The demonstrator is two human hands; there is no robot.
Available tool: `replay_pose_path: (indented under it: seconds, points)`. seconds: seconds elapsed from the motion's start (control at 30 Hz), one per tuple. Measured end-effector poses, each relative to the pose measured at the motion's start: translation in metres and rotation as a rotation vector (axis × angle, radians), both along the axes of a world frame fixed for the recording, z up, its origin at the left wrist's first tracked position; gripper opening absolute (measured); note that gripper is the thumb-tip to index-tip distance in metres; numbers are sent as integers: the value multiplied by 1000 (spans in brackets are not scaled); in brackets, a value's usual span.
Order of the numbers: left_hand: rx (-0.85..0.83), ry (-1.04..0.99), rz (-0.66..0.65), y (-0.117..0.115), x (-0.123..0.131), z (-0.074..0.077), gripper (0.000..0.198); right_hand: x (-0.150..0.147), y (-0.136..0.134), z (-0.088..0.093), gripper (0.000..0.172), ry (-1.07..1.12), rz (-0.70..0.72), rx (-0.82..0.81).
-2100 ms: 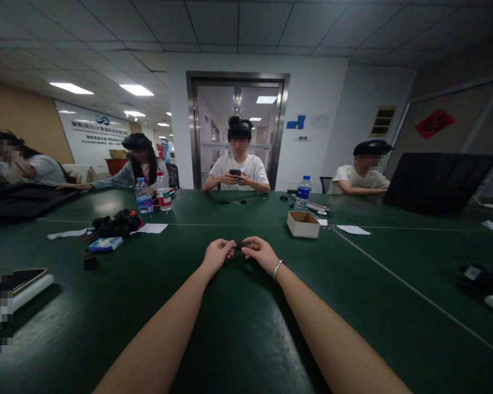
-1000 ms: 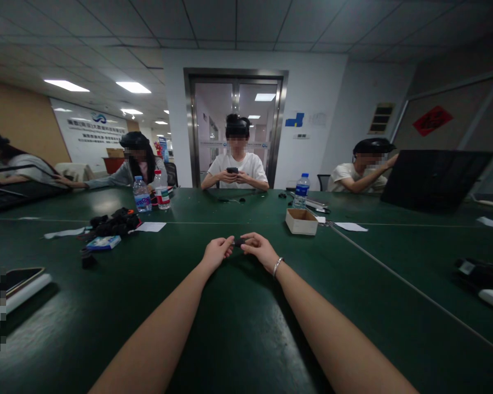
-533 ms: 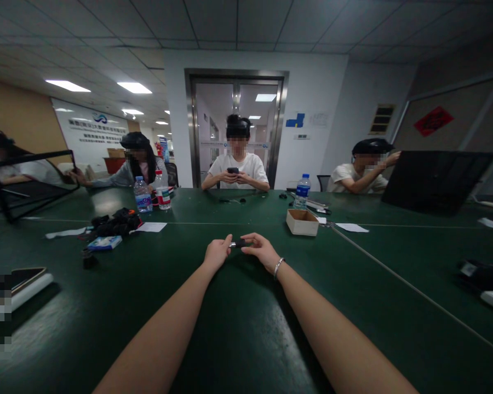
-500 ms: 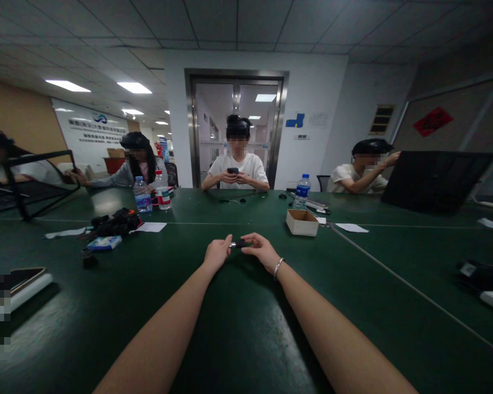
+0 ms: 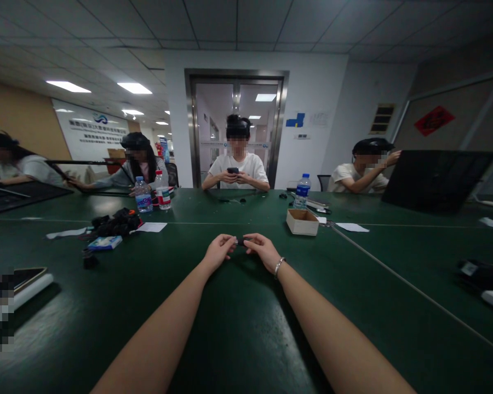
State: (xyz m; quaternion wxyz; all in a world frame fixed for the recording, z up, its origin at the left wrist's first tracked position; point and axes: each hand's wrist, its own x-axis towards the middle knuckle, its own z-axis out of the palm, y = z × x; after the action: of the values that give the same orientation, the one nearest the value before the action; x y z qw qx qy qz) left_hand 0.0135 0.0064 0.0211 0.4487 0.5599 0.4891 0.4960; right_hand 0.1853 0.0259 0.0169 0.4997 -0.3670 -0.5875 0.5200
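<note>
Just above the middle of the green table (image 5: 230,306), my two hands meet on a small black tube with a silvery end (image 5: 241,241). My left hand (image 5: 221,249) pinches the silvery left end between thumb and fingers. My right hand (image 5: 263,251), with a bracelet at the wrist, has its fingers closed around the black right end. The fingertips hide much of the tube, so its exact kind cannot be made out.
An open cardboard box (image 5: 303,223) stands ahead to the right, near a water bottle (image 5: 302,191). To the left lie a black tangled heap (image 5: 113,223), a blue packet (image 5: 104,243) and paper (image 5: 150,227). Across the table a person (image 5: 237,164) holds a phone; other people sit at both sides.
My left fingers have shifted right, closer to my right hand, and cover more of the silvery end. At far left, the black frame near the other people has moved back from its raised position.
</note>
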Motion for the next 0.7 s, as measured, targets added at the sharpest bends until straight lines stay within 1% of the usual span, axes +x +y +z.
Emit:
replay_pose_path:
  seconds: [0.07,0.2,0.27,0.4,0.53,0.7]
  points:
    - [-25,1,-1,0,0,0,37,-1,-1,1,38,-5,-5,-4]
    - [47,12,-7,0,0,-1,32,-2,-2,2,37,-16,-11,-6]
    - [65,9,-9,-1,0,-1,32,-3,-2,2,36,-15,-18,-4]
    - [22,10,-18,-2,-1,-1,31,-3,-1,1,37,-25,-8,-3]
    - [83,15,-37,-2,-2,-2,35,-2,-1,1,37,-27,-3,-5]
    - [23,8,-15,-1,-1,-1,36,-3,-1,1,37,-26,-5,-16]
